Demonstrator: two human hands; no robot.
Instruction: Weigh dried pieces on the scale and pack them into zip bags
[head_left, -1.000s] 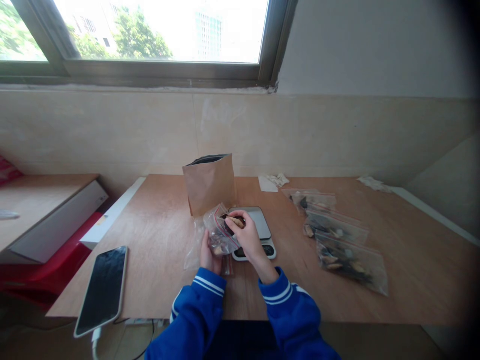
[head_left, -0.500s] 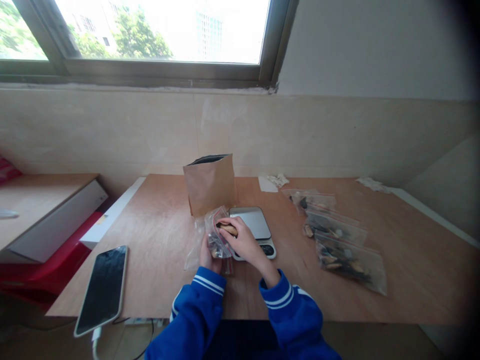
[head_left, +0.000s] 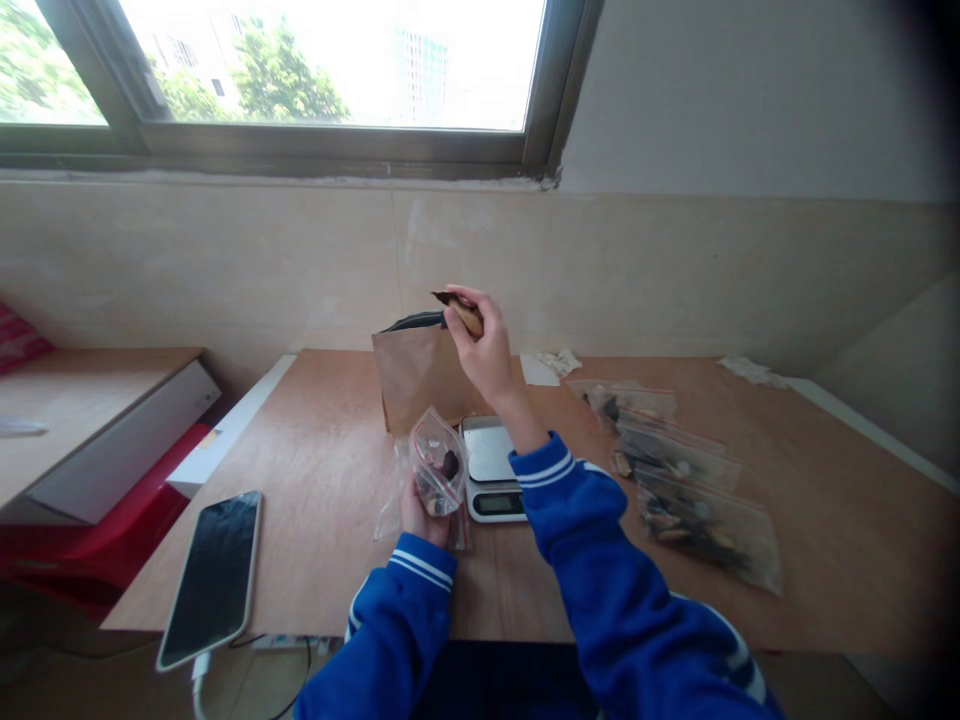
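My right hand (head_left: 484,345) is raised over the open mouth of a standing brown paper bag (head_left: 412,380), pinching a tan and dark piece (head_left: 460,309) between its fingers. My left hand (head_left: 420,515) grips a small clear zip bag (head_left: 437,472) with dark and pale pieces inside, held upright just left of a small digital scale (head_left: 491,468) on the wooden table (head_left: 315,500).
Three filled clear zip bags (head_left: 694,500) lie in a row at the right of the table. A phone (head_left: 214,575) on a cable lies at the table's front left edge. Crumpled paper (head_left: 559,360) sits by the wall. A lower side table (head_left: 97,410) stands to the left.
My right hand took a piece out of the zip bag and lifted it up and back to above the paper bag's mouth. The left hand kept holding the zip bag.
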